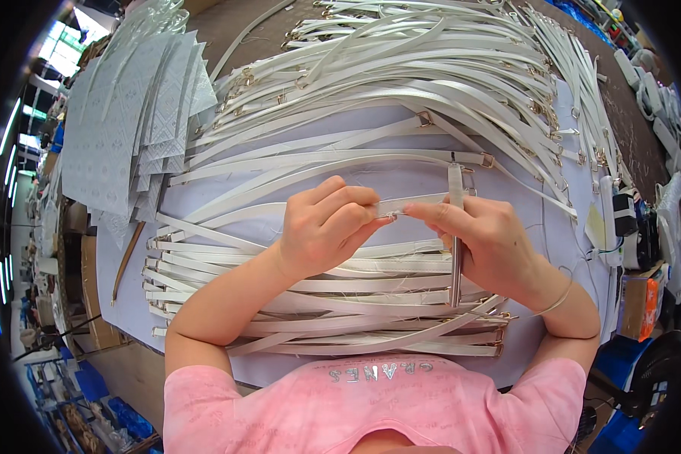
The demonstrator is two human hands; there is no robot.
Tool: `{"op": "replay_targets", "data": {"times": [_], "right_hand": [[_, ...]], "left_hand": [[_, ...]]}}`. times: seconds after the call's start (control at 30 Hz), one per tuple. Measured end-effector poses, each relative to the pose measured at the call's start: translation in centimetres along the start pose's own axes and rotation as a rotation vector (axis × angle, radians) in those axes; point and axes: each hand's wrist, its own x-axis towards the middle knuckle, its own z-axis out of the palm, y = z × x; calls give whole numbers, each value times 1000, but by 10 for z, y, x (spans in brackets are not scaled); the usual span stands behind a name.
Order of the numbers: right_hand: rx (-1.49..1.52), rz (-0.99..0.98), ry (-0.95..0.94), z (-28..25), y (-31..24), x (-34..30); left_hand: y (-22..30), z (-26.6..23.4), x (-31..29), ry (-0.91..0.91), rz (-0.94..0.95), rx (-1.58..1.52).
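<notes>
My left hand (329,227) is closed in a pinch on the end of a white strap (392,205), with a small shiny metal piece at its fingertips. Facing it, my right hand (495,238) grips a slim pen-shaped tool (455,268), held upright against the fingers. The tool has a steel shaft toward me, a pale wrapped section and a thin dark tip at the far end. My right index finger reaches to the same strap piece between the hands. What exactly the fingertips hold there is too small to make out.
Many white buckled straps (371,83) are heaped at the far side, and a row of straps (356,306) lies under my forearms. Grey patterned sheets (106,129) are stacked at far left, beside a thin brown stick (129,261). At right stands a cardboard box (634,303).
</notes>
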Motion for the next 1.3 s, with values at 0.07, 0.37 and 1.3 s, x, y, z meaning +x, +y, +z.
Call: {"op": "replay_targets", "data": {"times": [0.07,0.37,1.3], "right_hand": [[-57,-13,-2,2,-1,0],[32,31,80,18,-2,-5],[130,33,82,23,-1,-5]], "left_hand": [[0,-1,0,11,-7,9],[1,0,-1,25,-30,50],[3,1,-1,-1,-8,76]]}}
